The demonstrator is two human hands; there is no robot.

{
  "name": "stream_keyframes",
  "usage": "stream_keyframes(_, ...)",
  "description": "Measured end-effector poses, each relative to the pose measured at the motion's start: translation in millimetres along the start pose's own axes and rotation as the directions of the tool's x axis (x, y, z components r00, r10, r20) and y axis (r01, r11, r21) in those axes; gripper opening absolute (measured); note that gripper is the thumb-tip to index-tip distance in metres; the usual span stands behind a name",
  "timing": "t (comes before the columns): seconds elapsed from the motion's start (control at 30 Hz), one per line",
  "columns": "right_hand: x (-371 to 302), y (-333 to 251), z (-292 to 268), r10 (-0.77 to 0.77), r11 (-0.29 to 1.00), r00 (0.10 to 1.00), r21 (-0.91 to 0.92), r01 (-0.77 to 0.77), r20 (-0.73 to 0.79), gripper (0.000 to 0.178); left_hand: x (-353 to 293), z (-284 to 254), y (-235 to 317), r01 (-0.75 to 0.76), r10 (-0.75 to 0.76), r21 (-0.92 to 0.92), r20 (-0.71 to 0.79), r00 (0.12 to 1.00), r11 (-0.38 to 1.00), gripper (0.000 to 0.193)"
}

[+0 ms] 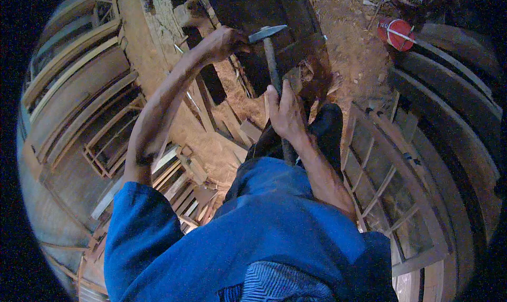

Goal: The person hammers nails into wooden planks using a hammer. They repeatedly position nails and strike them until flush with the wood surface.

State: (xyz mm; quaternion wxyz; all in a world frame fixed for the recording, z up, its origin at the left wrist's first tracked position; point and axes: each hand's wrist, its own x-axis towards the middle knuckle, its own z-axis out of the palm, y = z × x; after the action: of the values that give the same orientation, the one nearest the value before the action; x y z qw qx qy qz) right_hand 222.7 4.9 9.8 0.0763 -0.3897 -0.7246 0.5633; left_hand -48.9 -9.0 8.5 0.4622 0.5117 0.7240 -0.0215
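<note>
A hammer (pixel 271 61) with a grey metal head and a dark handle stands up in front of me. My right hand (pixel 288 116) is closed round its handle, with the thumb along one side. Ahead and to the left, my left hand (pixel 226 42) is bent over with its fingers drawn together, close to the hammer's head. Whatever those fingers pinch, if anything, is too dark to make out. Beneath both hands lies a dark wooden panel (pixel 237 3), with a narrow wooden strip (pixel 207 5) along its left side.
A rough, weathered timber (pixel 162 24) lies left of the panel. Wooden frames (pixel 79 64) lean at the far left, and a barred window frame (pixel 388 188) stands on the right. A red round object (pixel 397 35) sits at the far right. Wood offcuts (pixel 185 193) and shavings cover the ground.
</note>
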Motion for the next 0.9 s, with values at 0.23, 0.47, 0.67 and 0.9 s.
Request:
stream_keyframes(0.23, 10.9, 13.0, -9.9, 0.184, 0.972, 0.974, 0.123, -0.201, 0.135, 0.051, -3.5, 4.8, -2.5, -0.222, 0.238, 0.107, -0.178, 0.955, 0.969, 0.025)
stream_keyframes(0.47, -24.4, 95.9, -56.8, 0.469, 0.867, 0.867, 0.1, -0.489, 0.168, 0.038, 26.5, 20.4, -17.9, -0.16, 0.172, 0.12, -0.097, 0.98, 0.98, 0.023)
stream_keyframes(0.67, -62.4, 157.5, -87.5, 0.614, 0.777, 0.789, 0.144, -0.612, 0.039, 0.033, 81.9, 61.8, -53.7, -0.161, 0.159, 0.38, 0.036, 0.987, 0.911, 0.017)
stream_keyframes(0.9, -72.1, 138.2, -109.4, 0.694, 0.695, 0.72, 0.236, -0.68, 0.031, 0.033, 108.3, 82.6, -65.2, 0.201, -0.242, 0.18, 0.24, 0.94, 0.963, 0.023)
